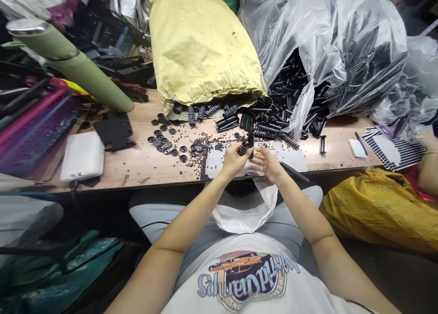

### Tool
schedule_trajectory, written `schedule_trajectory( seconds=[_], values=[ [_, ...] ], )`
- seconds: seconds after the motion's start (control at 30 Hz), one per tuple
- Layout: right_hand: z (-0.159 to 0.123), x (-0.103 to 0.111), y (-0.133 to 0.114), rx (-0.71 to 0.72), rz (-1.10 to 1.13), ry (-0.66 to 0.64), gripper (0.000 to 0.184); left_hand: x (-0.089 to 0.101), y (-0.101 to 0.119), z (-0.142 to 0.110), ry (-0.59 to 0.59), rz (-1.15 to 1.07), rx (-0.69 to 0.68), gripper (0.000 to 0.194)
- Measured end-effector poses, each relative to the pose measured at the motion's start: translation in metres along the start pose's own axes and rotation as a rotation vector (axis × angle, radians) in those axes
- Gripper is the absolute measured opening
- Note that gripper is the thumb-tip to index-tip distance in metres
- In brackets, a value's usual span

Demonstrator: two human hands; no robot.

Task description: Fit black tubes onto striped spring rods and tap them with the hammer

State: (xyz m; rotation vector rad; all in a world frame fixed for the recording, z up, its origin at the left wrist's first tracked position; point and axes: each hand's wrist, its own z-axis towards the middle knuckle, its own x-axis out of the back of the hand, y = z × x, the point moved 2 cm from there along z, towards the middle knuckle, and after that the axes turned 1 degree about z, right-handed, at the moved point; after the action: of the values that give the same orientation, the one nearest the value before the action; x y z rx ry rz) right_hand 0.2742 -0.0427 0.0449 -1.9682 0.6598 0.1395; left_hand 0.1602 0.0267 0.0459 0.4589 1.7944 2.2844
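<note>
Near the table's front edge, my left hand (235, 161) is closed around a black plastic channel-shaped piece (251, 144), held upright. A black roller with white dots (242, 148) is in the same grip. Just to the right, my right hand (268, 163) has its fingers apart, close to the black piece; I see nothing held in it. Under both hands lie whitish sheets (215, 161) scattered with tiny dark bits. A dark, long, slim tool (294, 172) lies beside my right hand. Beyond are loose black channel pieces (227, 123) and dotted rollers (212, 110).
A yellow sack (205, 45) and clear plastic bags (366, 54) of black parts stand behind. Black discs (166, 143) lie left of the sheets. Further left are a white box (84, 157) and green flask (92, 79). Another person's arm (429, 168) is at right.
</note>
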Motion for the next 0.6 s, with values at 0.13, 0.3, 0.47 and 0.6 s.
schedule_trajectory(
  seconds=[0.13,0.3,0.47,0.6],
  values=[
    [0.0,-0.016,-0.005,-0.223,0.033,-0.163,0.066,0.007,0.003,-0.012,-0.051,0.209,-0.216,0.019],
    [-0.005,-0.008,-0.019,0.304,-0.354,0.105,0.076,0.014,-0.008,-0.012,-0.08,0.096,-0.093,0.035],
    [-0.018,0.003,-0.011,0.68,-1.089,0.08,0.106,0.023,-0.022,-0.02,-0.122,0.67,-0.147,0.03],
    [-0.014,0.006,0.016,0.605,-1.392,-0.029,0.107,0.023,-0.024,-0.033,-0.248,1.05,-0.153,0.039]
  ],
)
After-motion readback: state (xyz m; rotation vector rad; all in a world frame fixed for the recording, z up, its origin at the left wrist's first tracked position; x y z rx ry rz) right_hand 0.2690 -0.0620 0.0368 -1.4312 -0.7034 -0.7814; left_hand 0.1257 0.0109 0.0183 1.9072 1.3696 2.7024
